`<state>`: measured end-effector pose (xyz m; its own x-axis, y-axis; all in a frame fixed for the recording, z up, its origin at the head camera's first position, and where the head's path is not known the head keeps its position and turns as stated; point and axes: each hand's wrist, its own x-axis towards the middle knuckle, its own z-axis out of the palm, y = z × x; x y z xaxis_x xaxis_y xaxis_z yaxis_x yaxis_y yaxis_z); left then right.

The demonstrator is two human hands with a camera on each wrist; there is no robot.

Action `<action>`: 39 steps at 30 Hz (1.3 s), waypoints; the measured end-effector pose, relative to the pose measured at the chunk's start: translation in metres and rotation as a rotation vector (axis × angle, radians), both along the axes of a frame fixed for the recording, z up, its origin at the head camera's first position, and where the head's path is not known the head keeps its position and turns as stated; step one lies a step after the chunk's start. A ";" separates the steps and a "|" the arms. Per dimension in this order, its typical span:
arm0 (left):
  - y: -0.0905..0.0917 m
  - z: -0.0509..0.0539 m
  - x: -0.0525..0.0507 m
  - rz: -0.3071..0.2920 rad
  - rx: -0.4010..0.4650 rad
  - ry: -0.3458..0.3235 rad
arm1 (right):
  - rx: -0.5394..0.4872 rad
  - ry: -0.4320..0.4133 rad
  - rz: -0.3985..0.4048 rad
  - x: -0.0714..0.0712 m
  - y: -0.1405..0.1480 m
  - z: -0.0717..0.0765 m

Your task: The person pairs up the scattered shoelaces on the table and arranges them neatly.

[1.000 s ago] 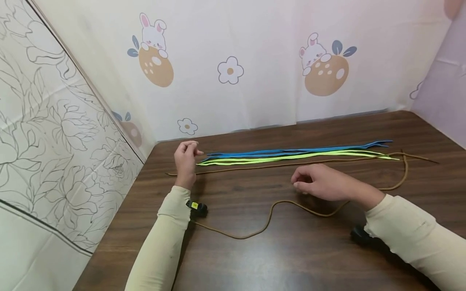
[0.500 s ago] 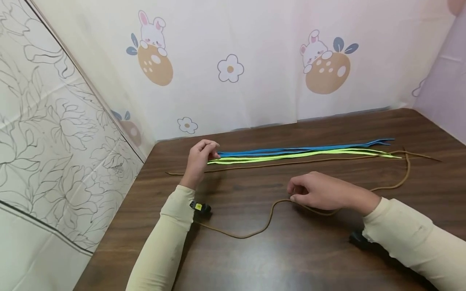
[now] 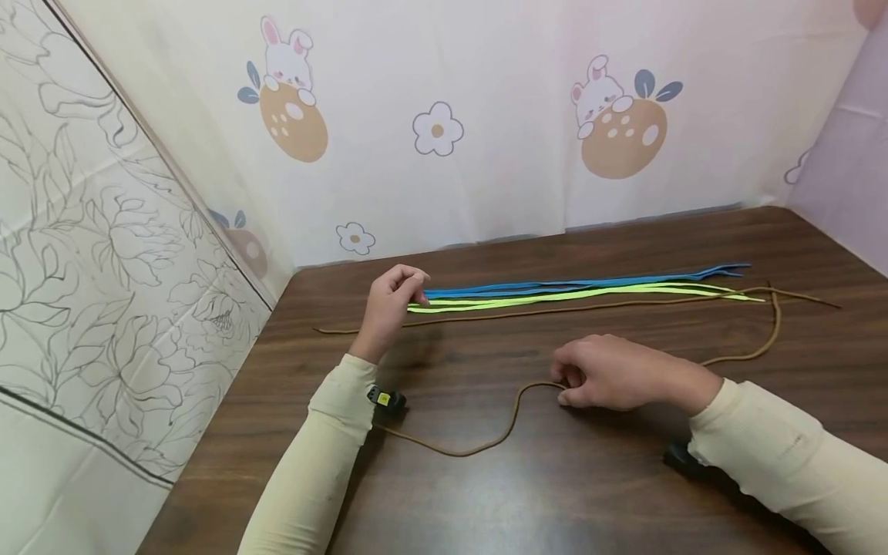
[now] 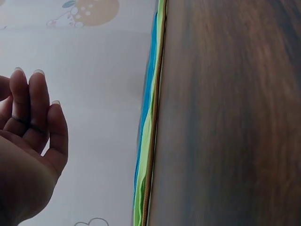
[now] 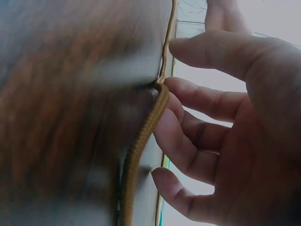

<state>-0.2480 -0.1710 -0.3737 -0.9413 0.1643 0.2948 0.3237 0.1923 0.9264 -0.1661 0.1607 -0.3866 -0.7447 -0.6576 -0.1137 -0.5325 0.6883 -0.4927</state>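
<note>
A wavy brown cord (image 3: 461,455) runs across the near half of the table. My right hand (image 3: 617,374) is low over it, fingers bent down to the tabletop. In the right wrist view the thumb and index finger stand apart beside the cord (image 5: 141,132), fingertips at or very near it. My left hand (image 3: 387,312) hovers by the left ends of the blue laces (image 3: 479,292) and green laces (image 3: 513,302), fingers loosely curled. The left wrist view has that hand (image 4: 33,122) holding nothing. Parallel to the laces lies a straight brown cord (image 3: 527,314).
The dark wooden table (image 3: 486,509) meets a patterned wall covering (image 3: 506,177) at its back edge. Brown cord ends cross near the right end of the laces. A small black camera sits at each wrist, the left one (image 3: 388,399) close to the wavy cord.
My right hand has come down to the wavy cord. My left hand has shifted right, over the left ends of the laces. The laces and cords appear unmoved.
</note>
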 end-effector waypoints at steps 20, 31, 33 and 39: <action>0.016 -0.011 -0.002 -0.074 -0.045 0.011 | -0.013 0.046 0.095 -0.002 0.015 -0.003; 0.013 -0.019 0.000 -0.087 -0.062 -0.049 | -0.042 -0.011 0.087 -0.005 0.013 -0.009; 0.012 -0.020 0.000 -0.091 -0.068 -0.047 | -0.050 -0.021 0.093 -0.006 0.013 -0.009; 0.013 -0.016 0.000 -0.114 -0.098 -0.051 | -0.083 -0.075 0.080 -0.011 0.014 -0.008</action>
<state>-0.2483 -0.1578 -0.3901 -0.9283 0.2969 0.2240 0.3012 0.2470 0.9210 -0.1772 0.1750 -0.3948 -0.6812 -0.7238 -0.1101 -0.5435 0.6006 -0.5864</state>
